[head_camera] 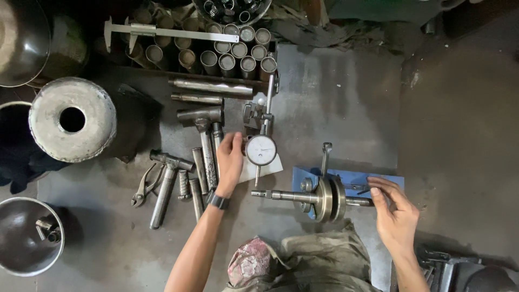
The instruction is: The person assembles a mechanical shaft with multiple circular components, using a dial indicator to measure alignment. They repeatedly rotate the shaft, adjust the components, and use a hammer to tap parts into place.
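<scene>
A crankshaft (319, 197) lies level in a blue fixture (378, 181), carried at both ends so its shaft stubs stay free. The dial gauge (261, 150) stands on a stand post (268, 103), face up toward the camera, its stem pointing down at the left stub. The left hand (230, 162) reaches forward, arm stretched, wrist with a dark watch (218, 201); its grip is partly closed, thumb and fingertips on the left edge of the gauge's round case. The right hand (393, 211) rests loosely open, fingers touching the fixture just right of the crankshaft. Hammers (203, 127) and pliers (143, 186) lie on the tabletop left of the left grip.
</scene>
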